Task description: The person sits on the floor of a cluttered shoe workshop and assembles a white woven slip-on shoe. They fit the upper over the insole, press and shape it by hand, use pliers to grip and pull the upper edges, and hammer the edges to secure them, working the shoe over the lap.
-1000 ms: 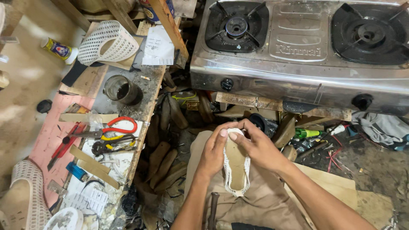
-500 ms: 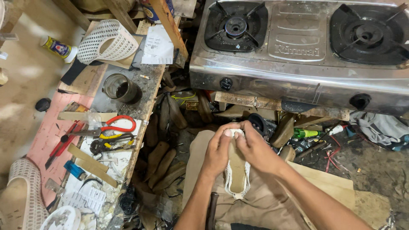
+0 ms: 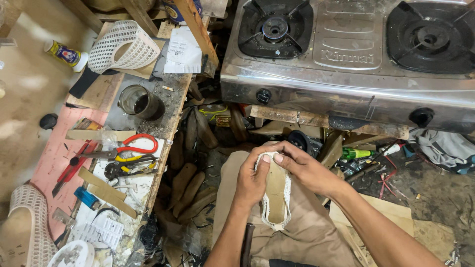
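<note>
A white woven shoe upper on a tan last [image 3: 276, 195] is held sole-up over my lap, which is covered by a brown apron [image 3: 307, 232]. My left hand [image 3: 250, 180] grips its left side near the toe. My right hand [image 3: 304, 165] clasps the toe end from the right, fingertips pressing the white edge onto the sole.
A steel two-burner gas stove [image 3: 346, 54] stands ahead. To the left is a workbench [image 3: 163, 123] with red-handled scissors [image 3: 126, 149], a dark tin cup [image 3: 138, 103], a white mesh shoe upper [image 3: 121, 47] and papers. Wooden lasts [image 3: 190, 185] lie below.
Both hands and the shoe have stayed in the same place over my lap; the fingers shifted slightly at the toe end.
</note>
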Demonstrator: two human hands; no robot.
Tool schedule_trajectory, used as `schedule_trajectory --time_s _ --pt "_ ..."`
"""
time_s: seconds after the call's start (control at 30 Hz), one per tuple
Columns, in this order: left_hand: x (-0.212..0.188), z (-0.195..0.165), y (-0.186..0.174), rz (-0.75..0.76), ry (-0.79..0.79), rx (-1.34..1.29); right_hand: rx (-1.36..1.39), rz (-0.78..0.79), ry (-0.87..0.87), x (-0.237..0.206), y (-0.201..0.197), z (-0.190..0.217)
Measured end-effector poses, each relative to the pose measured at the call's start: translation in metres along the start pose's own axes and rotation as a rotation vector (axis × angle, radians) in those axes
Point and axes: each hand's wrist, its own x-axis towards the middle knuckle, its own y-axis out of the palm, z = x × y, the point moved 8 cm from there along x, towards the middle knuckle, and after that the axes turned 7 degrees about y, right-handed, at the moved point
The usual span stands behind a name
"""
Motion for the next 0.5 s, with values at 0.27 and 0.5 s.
schedule_trajectory --time_s 0.27,0.5 --pt "-0.003 0.018 -0.006 -0.033 -0.061 -0.008 0.006 -0.013 0.045 0.007 -0.007 -0.005" --pt "-0.001 0.020 -0.004 -0.030 -0.061 -0.037 0.007 -0.036 0.018 0.009 -0.010 -0.005"
